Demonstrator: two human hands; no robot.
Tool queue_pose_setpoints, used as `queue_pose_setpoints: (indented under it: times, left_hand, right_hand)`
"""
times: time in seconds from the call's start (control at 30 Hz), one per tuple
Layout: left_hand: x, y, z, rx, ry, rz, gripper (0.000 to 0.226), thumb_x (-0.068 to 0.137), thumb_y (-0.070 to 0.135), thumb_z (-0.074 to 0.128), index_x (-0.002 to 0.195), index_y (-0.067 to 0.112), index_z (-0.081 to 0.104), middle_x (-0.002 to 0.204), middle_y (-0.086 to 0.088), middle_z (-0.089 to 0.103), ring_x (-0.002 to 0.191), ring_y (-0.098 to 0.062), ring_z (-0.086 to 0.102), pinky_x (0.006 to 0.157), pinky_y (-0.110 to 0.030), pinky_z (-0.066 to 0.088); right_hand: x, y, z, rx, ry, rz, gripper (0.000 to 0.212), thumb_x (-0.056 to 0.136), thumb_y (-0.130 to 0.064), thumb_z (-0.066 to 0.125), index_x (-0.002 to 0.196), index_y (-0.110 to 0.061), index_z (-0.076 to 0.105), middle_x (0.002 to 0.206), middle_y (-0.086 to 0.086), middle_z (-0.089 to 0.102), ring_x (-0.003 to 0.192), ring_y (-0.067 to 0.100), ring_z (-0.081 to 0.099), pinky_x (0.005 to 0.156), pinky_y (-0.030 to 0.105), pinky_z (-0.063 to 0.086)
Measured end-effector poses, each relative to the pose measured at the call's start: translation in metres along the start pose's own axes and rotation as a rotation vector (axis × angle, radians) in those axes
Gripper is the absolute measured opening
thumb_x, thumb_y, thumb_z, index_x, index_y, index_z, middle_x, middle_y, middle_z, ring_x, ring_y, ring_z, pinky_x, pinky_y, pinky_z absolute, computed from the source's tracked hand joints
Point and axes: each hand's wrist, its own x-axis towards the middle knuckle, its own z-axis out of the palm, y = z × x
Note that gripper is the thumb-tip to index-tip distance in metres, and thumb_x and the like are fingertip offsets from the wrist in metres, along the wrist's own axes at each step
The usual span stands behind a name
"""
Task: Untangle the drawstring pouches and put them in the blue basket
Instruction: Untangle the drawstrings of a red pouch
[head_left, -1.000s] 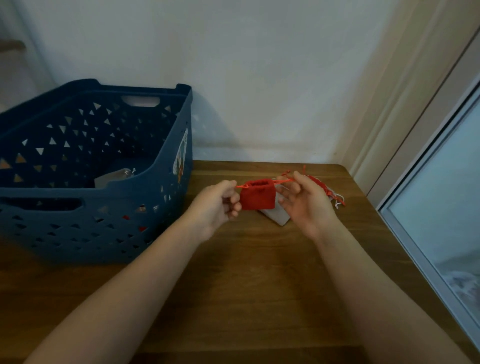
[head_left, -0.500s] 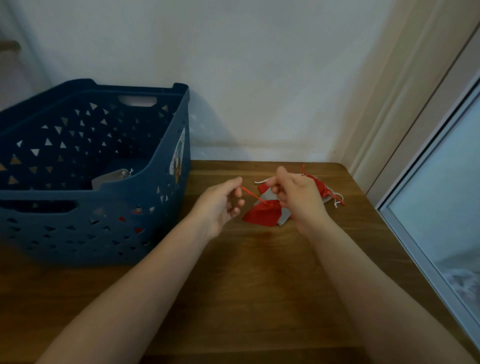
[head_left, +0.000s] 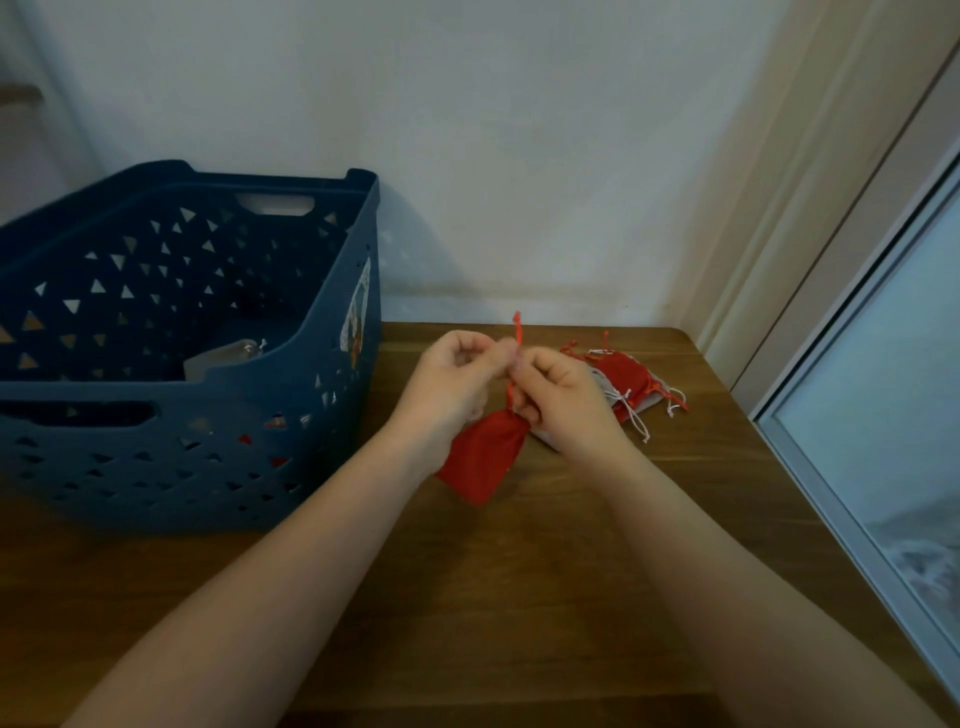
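A red drawstring pouch hangs by its red cord just above the wooden table. My left hand and my right hand meet above it, and both pinch the cord, whose end sticks up between them. A small heap of red and grey pouches with white and red strings lies just right of my right hand. The blue basket stands at the left, with a grey pouch inside it.
The white wall runs along the table's far edge. A window frame lines the table's right side. The basket's right wall is close to my left hand.
My hands have come together on the cord. The red pouch, spread between them a second ago, now hangs closed below my fingers.
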Motion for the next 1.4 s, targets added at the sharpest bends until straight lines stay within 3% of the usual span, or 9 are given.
queue_pose_setpoints:
  times: [0.17,0.37,0.47,0.6,0.7,0.8,0.97,1.17,1.4]
  left_hand:
    - [-0.007,-0.002,0.005,0.014,-0.036,0.013,0.025,0.088,0.014,0.062,0.111,0.007,0.054,0.074,0.004,0.058,0.04,0.005,0.049,0.041,-0.01,0.037]
    - [-0.006,-0.01,0.0,0.284,-0.156,-0.002,0.024,0.094,0.027,0.053,0.073,0.016,0.06,0.053,0.005,0.047,0.047,-0.005,0.043,0.054,-0.021,0.037]
    - [-0.004,-0.011,-0.001,0.094,-0.159,-0.081,0.027,0.097,0.029,0.047,0.075,0.018,0.059,0.052,0.007,0.045,0.047,-0.006,0.038,0.051,-0.022,0.031]
    - [-0.003,-0.016,0.0,-0.28,-0.235,-0.249,0.023,0.097,0.026,0.043,0.079,0.018,0.055,0.061,0.009,0.055,0.046,-0.005,0.036,0.048,-0.019,0.026]
    - [0.001,-0.021,0.001,-0.423,-0.262,-0.309,0.024,0.097,0.025,0.039,0.077,0.016,0.049,0.06,0.007,0.049,0.044,-0.005,0.031,0.043,-0.018,0.023]
    - [0.006,-0.024,-0.002,-0.251,-0.212,-0.291,0.027,0.098,0.025,0.037,0.074,0.018,0.046,0.056,0.008,0.042,0.043,-0.006,0.029,0.044,-0.02,0.022]
    - [0.006,-0.018,0.001,0.241,-0.06,-0.153,0.027,0.096,0.024,0.041,0.071,0.019,0.047,0.059,0.005,0.04,0.048,-0.009,0.032,0.05,-0.025,0.026]
    - [0.001,-0.018,0.003,0.806,-0.21,0.202,0.031,0.099,0.024,0.036,0.071,0.024,0.05,0.069,0.002,0.055,0.063,-0.014,0.052,0.056,-0.026,0.035]
    - [0.002,-0.019,-0.003,0.861,-0.228,0.395,0.026,0.098,0.027,0.039,0.109,0.016,0.06,0.096,-0.004,0.065,0.084,-0.016,0.061,0.073,-0.038,0.053]
  right_hand:
    - [0.002,-0.008,-0.002,0.246,0.089,0.078,0.025,0.098,-0.013,0.043,0.082,-0.011,0.063,0.052,-0.006,0.045,0.044,0.003,0.037,0.042,0.014,0.03]
    - [-0.003,-0.017,-0.002,0.171,0.08,0.047,0.018,0.095,-0.01,0.049,0.088,-0.01,0.066,0.048,-0.009,0.045,0.042,0.0,0.039,0.043,0.012,0.033]
    - [-0.004,-0.019,-0.004,0.177,0.112,0.057,0.017,0.094,-0.006,0.049,0.087,-0.005,0.065,0.054,0.0,0.052,0.044,-0.001,0.047,0.046,0.012,0.038]
    - [-0.003,-0.007,-0.003,0.134,0.177,0.064,0.023,0.092,-0.008,0.054,0.074,-0.013,0.068,0.065,0.003,0.062,0.066,0.019,0.059,0.073,0.042,0.051]
    - [-0.004,0.0,-0.004,0.054,0.241,0.076,0.022,0.093,-0.008,0.051,0.083,-0.016,0.069,0.054,-0.014,0.058,0.055,0.001,0.05,0.056,0.018,0.043]
    - [-0.003,0.002,-0.009,0.2,0.282,0.124,0.027,0.091,0.005,0.043,0.094,-0.009,0.066,0.055,-0.005,0.049,0.051,0.006,0.038,0.045,0.015,0.031]
    - [-0.005,-0.005,-0.007,0.211,0.247,-0.034,0.028,0.092,0.006,0.045,0.101,-0.019,0.056,0.067,0.0,0.06,0.061,0.009,0.057,0.058,0.021,0.048]
    - [0.0,-0.015,0.001,0.027,0.137,-0.143,0.019,0.089,0.0,0.056,0.086,-0.019,0.06,0.068,-0.011,0.07,0.073,0.008,0.064,0.065,0.016,0.048]
    - [0.002,-0.013,0.008,-0.014,0.0,-0.166,0.02,0.087,-0.003,0.061,0.086,-0.024,0.063,0.073,-0.01,0.072,0.083,0.007,0.068,0.085,0.026,0.05]
